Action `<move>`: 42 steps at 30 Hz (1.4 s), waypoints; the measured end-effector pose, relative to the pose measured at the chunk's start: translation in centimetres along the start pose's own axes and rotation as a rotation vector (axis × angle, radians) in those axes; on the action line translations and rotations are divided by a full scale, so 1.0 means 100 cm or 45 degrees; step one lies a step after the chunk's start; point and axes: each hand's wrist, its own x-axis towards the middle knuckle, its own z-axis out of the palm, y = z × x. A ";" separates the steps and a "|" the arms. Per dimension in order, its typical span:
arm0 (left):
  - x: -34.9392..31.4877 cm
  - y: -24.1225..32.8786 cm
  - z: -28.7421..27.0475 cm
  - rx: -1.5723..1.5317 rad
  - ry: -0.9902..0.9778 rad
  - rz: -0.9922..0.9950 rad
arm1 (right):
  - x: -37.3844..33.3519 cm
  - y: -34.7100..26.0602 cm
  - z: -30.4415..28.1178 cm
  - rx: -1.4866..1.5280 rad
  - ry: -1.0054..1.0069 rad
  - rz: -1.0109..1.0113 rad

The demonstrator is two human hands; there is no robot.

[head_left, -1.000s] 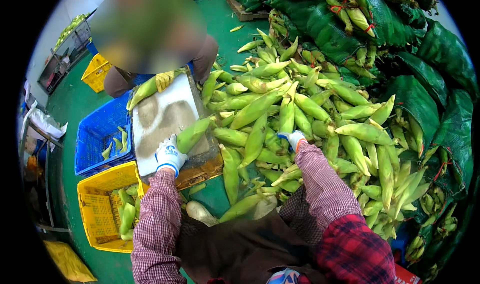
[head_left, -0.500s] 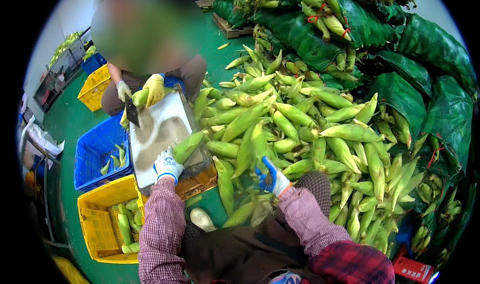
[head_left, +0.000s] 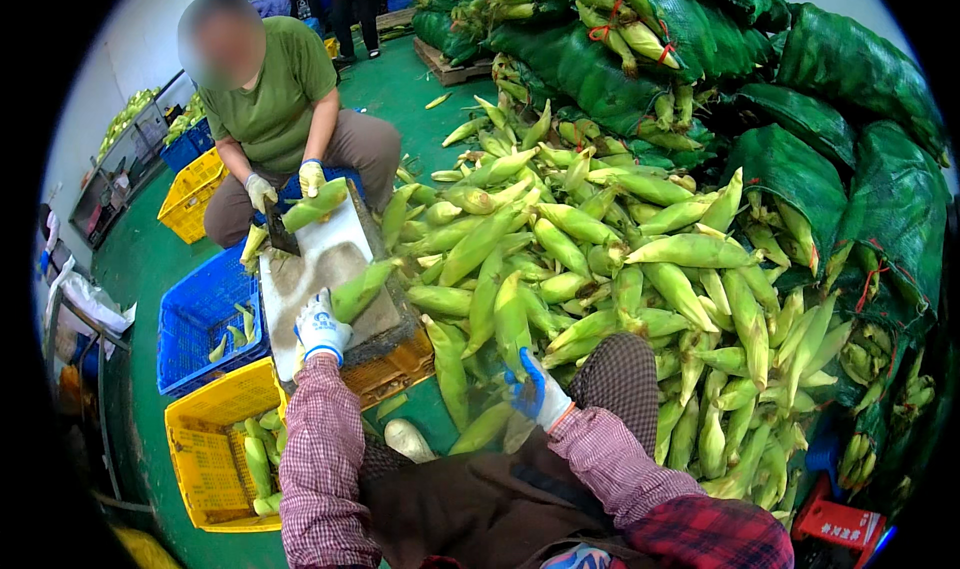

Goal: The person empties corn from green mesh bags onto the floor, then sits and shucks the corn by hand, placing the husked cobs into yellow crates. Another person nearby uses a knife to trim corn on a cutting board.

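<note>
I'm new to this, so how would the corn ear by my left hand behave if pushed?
The corn ear may roll on the white board, being long and rounded. It's probably stiff, judging by its straight shape. Its green husk likely cushions small knocks.

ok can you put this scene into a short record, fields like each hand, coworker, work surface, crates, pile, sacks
left hand: white-backed glove, at the near end of a green ear; grip partly hidden
right hand: blue-palmed glove, at the lower end of another ear; grip unclear
co-worker: seated, green shirt, gloved, with a dark blade and an ear
work surface: white-topped board, worn grey patches
crates: blue crate, yellow crate, both holding green pieces
pile: unhusked corn
sacks: green sacks, stacked right
</note>
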 end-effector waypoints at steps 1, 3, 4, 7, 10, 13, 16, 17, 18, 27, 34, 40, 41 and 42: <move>0.003 -0.005 0.003 0.007 0.068 -0.016 | -0.005 0.005 -0.001 -0.032 -0.058 -0.061; 0.009 -0.012 0.006 0.046 0.164 -0.082 | -0.013 0.015 0.001 -0.145 -0.025 -0.200; 0.010 -0.014 0.005 0.054 0.248 -0.092 | -0.019 0.017 0.001 -0.184 -0.004 -0.163; 0.006 -0.009 -0.010 0.018 0.325 0.091 | -0.032 0.018 0.009 -0.485 0.043 -0.191; -0.015 0.019 -0.033 0.004 0.197 0.441 | -0.038 0.016 0.031 -0.628 -0.167 -0.422; -0.048 0.051 -0.056 0.028 0.127 0.911 | -0.044 0.002 0.053 -0.865 -0.245 -0.426; -0.074 0.074 -0.065 0.002 -0.015 1.206 | -0.048 -0.012 0.074 -1.319 -0.312 -0.566; -0.081 0.079 -0.066 -0.009 -0.019 1.275 | -0.051 -0.018 0.079 -1.315 -0.331 -0.457; -0.084 0.080 -0.067 -0.049 -0.023 1.273 | -0.050 -0.020 0.087 -1.358 -0.351 -0.499; -0.058 0.052 -0.053 -0.124 0.123 1.055 | 0.002 -0.033 0.089 -0.854 -0.481 -0.249; -0.027 0.014 -0.023 -0.133 0.028 0.396 | 0.070 -0.086 0.051 -2.544 0.860 -0.552; -0.017 0.005 -0.017 -0.061 -0.050 0.190 | 0.117 -0.102 0.025 -2.793 1.044 -0.188; -0.016 0.005 -0.017 -0.061 -0.062 0.176 | 0.126 -0.103 0.019 -2.853 1.074 -0.143; -0.015 0.005 -0.017 -0.053 -0.037 0.172 | 0.132 -0.103 0.013 -2.920 1.103 -0.159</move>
